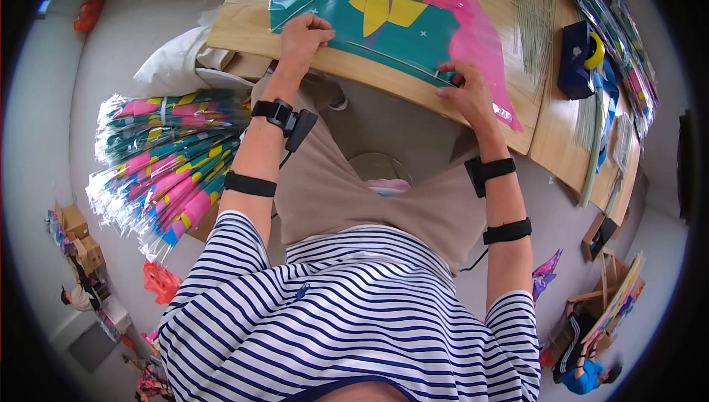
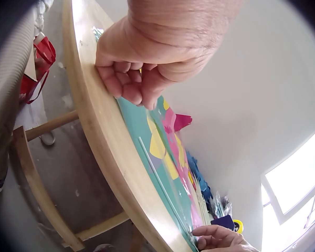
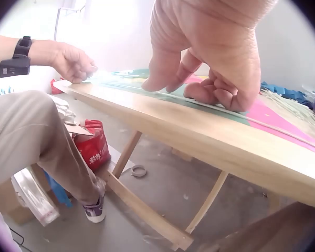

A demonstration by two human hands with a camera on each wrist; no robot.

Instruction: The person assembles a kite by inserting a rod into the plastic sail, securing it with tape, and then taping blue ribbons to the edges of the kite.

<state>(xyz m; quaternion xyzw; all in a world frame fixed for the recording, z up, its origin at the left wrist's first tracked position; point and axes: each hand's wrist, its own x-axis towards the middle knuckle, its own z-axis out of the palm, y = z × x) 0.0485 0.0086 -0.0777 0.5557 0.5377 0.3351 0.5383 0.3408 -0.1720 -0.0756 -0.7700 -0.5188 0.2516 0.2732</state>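
A glossy plastic film sheet [image 1: 399, 47], printed teal, pink and yellow, lies along the table's front edge. A thin pale stick [image 1: 384, 57] runs close to the film's near edge. At the left end my left hand [image 1: 301, 46] pinches the film edge between thumb and curled fingers. My right hand [image 1: 470, 95] is at the stick's other end. In the right wrist view its thumb and curled fingers [image 3: 199, 93] close in around the stick and film edge. Both hands also show in the left wrist view, the left hand [image 2: 147, 63] near, the right hand [image 2: 220, 239] far.
Loose thin sticks [image 1: 533, 18] lie right of the film. Beyond them stands a dark tape dispenser [image 1: 577, 62] with yellow tape. Bundled printed film [image 1: 177, 158] is stacked at the left. A red bag [image 3: 94, 144] stands on the floor near the table's wooden legs [image 3: 147, 215].
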